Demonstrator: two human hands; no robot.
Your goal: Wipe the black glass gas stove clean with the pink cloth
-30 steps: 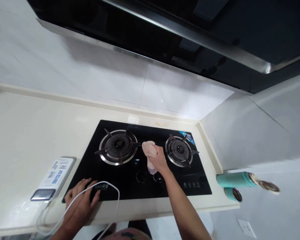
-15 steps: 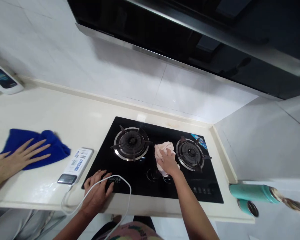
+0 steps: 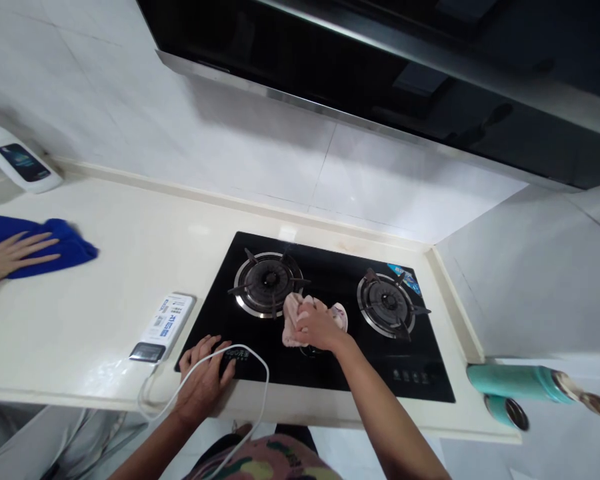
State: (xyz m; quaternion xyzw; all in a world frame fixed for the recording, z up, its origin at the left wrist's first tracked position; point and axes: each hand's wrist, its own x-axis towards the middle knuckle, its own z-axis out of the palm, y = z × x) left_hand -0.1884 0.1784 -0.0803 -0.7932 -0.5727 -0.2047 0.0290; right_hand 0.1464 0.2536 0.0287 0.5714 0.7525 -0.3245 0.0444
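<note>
A pale pink cloth [image 3: 294, 328] is bunched under my right hand [image 3: 320, 327], whose fingers grip it against the black glass gas stove [image 3: 330, 373]. The cloth lies between the left burner [image 3: 269, 280] and the right burner [image 3: 387, 303], close beside the left one, and covers part of the knob area. My left hand [image 3: 205, 373] rests on the stove's front left corner with its fingers spread, holding nothing. A white cable [image 3: 253, 353] loops over that hand.
A co-worker's hand [image 3: 20, 257] presses a blue cloth [image 3: 77, 250] on the counter [image 3: 105, 320] at left. A white power bank [image 3: 165, 323] lies beside the stove. A white bottle [image 3: 25, 163] stands behind. Turquoise cylinders [image 3: 515, 381] are at right; the range hood [image 3: 330, 73] hangs above.
My right hand has moved the pink cloth left, away from the right burner toward the left one. The co-worker's hand and blue cloth have shifted left and back. My left hand stays on the stove corner.
</note>
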